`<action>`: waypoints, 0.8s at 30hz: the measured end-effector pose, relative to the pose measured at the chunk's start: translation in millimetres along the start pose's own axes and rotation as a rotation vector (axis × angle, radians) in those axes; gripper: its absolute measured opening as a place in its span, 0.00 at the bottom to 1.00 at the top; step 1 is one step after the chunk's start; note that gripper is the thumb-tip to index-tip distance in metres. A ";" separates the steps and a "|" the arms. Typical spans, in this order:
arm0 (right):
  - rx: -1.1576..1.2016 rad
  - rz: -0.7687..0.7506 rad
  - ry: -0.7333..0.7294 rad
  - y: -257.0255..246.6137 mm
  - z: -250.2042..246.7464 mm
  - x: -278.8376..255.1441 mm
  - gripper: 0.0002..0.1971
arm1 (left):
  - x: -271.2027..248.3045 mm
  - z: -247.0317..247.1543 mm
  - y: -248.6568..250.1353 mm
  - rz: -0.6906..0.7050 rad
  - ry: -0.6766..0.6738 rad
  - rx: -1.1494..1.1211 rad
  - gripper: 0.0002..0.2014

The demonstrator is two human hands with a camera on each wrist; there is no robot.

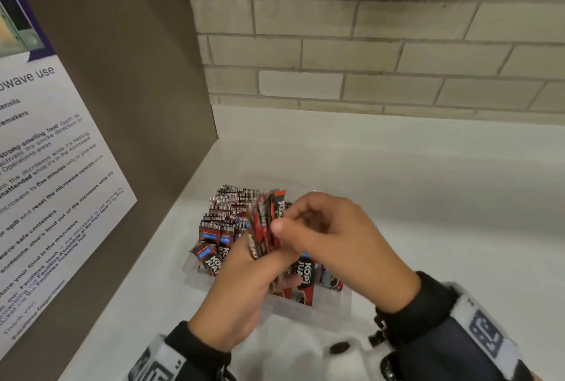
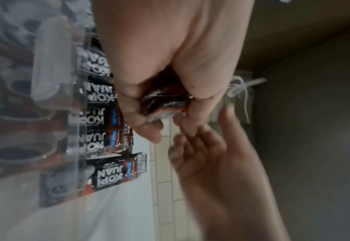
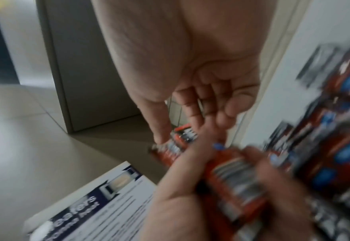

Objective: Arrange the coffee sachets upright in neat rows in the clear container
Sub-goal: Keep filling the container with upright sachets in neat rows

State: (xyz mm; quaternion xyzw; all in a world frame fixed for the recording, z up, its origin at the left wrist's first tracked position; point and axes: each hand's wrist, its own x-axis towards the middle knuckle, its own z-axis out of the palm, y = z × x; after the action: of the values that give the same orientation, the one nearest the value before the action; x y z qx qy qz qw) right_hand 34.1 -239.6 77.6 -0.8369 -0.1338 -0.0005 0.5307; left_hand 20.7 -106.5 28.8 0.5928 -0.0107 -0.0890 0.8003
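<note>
Clear container sits on the white surface, near the corner by the brown side panel w/ the microwave notice. Back-left part of it already holds Kopi Juan sachets standing upright in rows; front part is looser, a few leaning or lying flat, e.g. one at the front.

Left hand is closed round a bundle of sachets, thumb one side, fingers the other, approx. above the container. Right hand has fingers curled, thumb and fingertips at the bundle's top edge; looks like it's picking one off or squaring the stack, but whether it truly pinches a sachet I cannot tell — too blurred in both wrist views.

Handling, as a judgement: sachets are light, thin foil packs, glossy so prob. slippery against each other; a loose stack will fan out and slide. Soft in the middle (powder shifts), stiffer at the crimped end seals. Best to grip the bundle mid-body across the flat faces w/ firm even pressure, and take singles by the top seal. Not fragile, but bends if jammed between tight rows; clear container is light too and may skid when pushed.
</note>
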 end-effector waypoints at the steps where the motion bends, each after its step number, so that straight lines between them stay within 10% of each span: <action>1: -0.024 0.024 -0.002 -0.9 4.9 0.7 0.10 | 0.0 3.0 -0.6 0.027 0.000 0.066 0.16; 15: 0.666 0.180 -0.056 11.3 -13.2 7.0 0.07 | -1.6 -11.3 6.8 0.076 0.103 -0.040 0.27; 24: 0.370 0.052 -0.019 9.1 -26.5 10.9 0.20 | 0.2 -8.8 3.2 0.070 0.181 -0.050 0.19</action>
State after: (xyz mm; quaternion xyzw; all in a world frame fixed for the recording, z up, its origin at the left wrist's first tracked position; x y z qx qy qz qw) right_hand 50.4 -264.3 82.6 -0.7281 -0.1152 0.0457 0.6741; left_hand 22.5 -97.3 29.2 0.5775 0.0433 -0.0073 0.8152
